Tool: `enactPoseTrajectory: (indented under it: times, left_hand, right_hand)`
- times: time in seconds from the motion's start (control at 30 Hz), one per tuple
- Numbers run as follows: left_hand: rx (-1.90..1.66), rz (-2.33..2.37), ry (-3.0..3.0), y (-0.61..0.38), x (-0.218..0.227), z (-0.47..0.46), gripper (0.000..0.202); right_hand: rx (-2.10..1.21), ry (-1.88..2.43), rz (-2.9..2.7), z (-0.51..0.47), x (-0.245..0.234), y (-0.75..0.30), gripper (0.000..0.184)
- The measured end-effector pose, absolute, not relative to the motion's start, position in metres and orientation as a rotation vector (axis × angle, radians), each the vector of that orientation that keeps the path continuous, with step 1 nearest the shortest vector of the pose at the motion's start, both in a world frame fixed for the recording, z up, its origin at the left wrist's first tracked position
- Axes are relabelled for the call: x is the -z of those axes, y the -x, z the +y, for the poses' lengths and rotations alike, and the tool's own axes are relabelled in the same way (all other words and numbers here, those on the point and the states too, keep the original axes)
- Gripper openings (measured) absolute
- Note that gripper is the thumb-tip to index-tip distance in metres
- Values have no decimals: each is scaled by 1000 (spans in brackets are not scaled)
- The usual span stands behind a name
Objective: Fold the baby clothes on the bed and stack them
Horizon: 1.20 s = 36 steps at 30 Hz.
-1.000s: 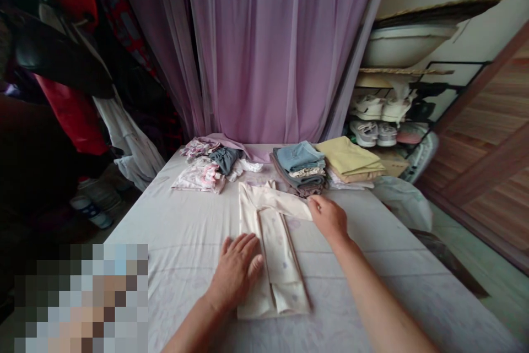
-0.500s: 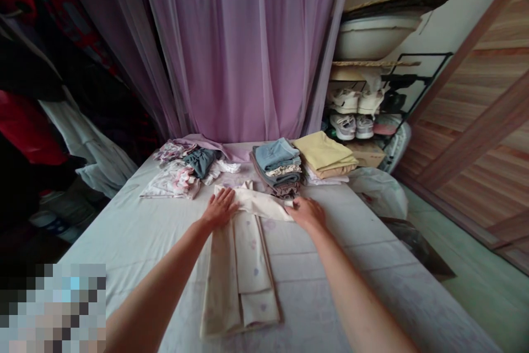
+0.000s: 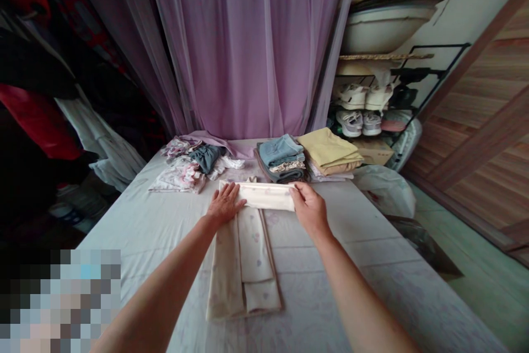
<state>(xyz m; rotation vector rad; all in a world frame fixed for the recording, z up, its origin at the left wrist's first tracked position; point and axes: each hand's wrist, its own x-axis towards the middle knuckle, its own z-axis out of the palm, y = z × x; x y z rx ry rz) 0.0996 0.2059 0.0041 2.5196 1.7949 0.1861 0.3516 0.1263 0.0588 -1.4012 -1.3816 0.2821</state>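
Cream, sparsely printed cloth garment [image 3: 257, 254] is laid on pale floral sheet [image 3: 359, 287]; its crosswise strip [image 3: 266, 196] is pinched by right hand [image 3: 309, 207] fingers, pressed by flattened, non-gripping left hand [image 3: 223, 204]; should be kept taut.

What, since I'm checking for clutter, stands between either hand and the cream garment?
Nothing visible: the left hand rests on the cream garment, and the right hand grips the end of its sleeve.
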Motion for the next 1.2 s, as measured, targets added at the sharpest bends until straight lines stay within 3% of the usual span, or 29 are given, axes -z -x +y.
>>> enactPoseTrajectory:
  times: [0.17, 0.27, 0.37, 0.6, 0.73, 0.97, 1.2]
  left_hand:
    - [-644, 1936, -2295, -102, -15, 192, 72]
    - [-857, 1824, -1892, -97, -28, 186, 44]
    - [-857, 1697, -1540, -88, -39, 188, 20]
    - [-863, 1586, -1301, -74, -45, 202, 44]
    - [-859, 1700, -1490, -74, -34, 213, 73]
    - [-744, 1731, -1836, -69, -15, 225, 46]
    - [-782, 1713, -2160, -66, -17, 203, 42]
  right_hand:
    - [-122, 1181, -1729, 80, -84, -316, 24]
    - [-90, 1039, -1927, 57, -82, -293, 24]
    - [-119, 1022, -2097, 41, -72, -272, 22]
    - [-158, 1147, -2393, 31, -51, -239, 16]
    - [-196, 1141, -2478, 32, -46, -230, 17]
    - [-381, 1101, -2541, 37, -41, -224, 22]
    - [-467, 1184, -2437, 41, -51, -233, 23]
